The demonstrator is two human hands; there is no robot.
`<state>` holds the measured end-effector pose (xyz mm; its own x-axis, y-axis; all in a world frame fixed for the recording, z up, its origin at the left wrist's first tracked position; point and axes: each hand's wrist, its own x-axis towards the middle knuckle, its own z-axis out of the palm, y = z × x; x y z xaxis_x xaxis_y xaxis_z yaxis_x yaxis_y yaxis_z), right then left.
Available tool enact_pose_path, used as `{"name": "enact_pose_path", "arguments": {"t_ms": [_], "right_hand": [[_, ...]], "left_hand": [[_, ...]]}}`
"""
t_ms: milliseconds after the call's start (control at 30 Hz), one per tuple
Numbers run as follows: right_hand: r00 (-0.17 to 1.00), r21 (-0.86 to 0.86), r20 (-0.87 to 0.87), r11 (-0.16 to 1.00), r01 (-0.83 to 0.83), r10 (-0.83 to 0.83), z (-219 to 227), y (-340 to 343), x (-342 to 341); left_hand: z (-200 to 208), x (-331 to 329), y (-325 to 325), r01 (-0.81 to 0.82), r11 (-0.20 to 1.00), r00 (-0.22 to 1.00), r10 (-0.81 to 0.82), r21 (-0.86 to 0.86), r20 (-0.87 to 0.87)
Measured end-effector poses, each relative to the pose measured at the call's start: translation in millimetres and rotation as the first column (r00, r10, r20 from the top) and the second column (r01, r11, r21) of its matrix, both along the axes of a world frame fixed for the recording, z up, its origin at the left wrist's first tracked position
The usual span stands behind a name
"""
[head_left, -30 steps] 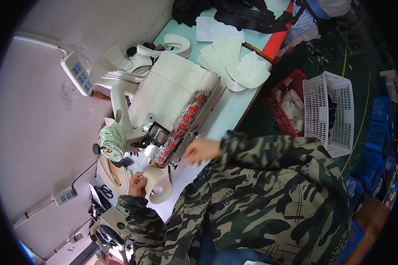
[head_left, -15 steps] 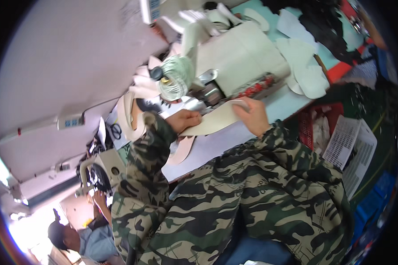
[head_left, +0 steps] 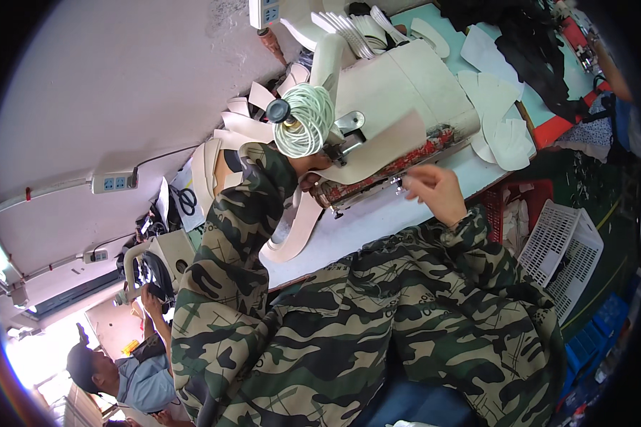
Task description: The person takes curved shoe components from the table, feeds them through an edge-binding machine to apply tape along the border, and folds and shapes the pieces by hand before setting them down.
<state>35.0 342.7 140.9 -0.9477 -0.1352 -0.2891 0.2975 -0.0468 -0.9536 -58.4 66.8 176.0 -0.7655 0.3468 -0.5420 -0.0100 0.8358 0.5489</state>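
Note:
A cream curved strip of sheet material (head_left: 388,148) lies across the front of a worn, pale machine (head_left: 399,85), its left end under the metal fittings of the machine head. My left hand (head_left: 312,165) is at that end, partly hidden behind a coil of pale cord (head_left: 305,121) and the fittings; whether its fingers grip the strip is not visible. Off the strip, my right hand (head_left: 438,193) hovers by the small metal knobs on the machine's front edge, its fingers loosely bent and apart, holding nothing visible. Another curved cream piece (head_left: 299,231) rests on the pale tabletop below my left hand.
Cut cream pieces (head_left: 495,107) and black material (head_left: 538,64) lie on the right of the table. A red basket (head_left: 523,206) and a white crate (head_left: 559,249) stand beside it. Black scissors (head_left: 186,201) lie at left. Another person (head_left: 135,377) works at lower left.
The strip, held between both hands before, now lies against the machine's front. My left hand moved up to the machine head; my right hand let go and shifted right.

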Motion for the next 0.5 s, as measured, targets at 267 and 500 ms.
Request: {"name": "enact_pose_path", "arguments": {"t_ms": [267,500], "right_hand": [[0.877,0.594,-0.303,0.793,-0.132,0.373,17.7,-24.4,-51.5],[0.789,0.649,-0.111,0.645,-0.403,0.604,26.3,-70.9,-133.2]], "left_hand": [[-7.6,9.8,12.3,-0.278,0.955,0.955,0.263,0.104,0.137],[-11.5,8.6,4.1,-0.544,0.834,0.750,0.431,0.097,0.501]]}}
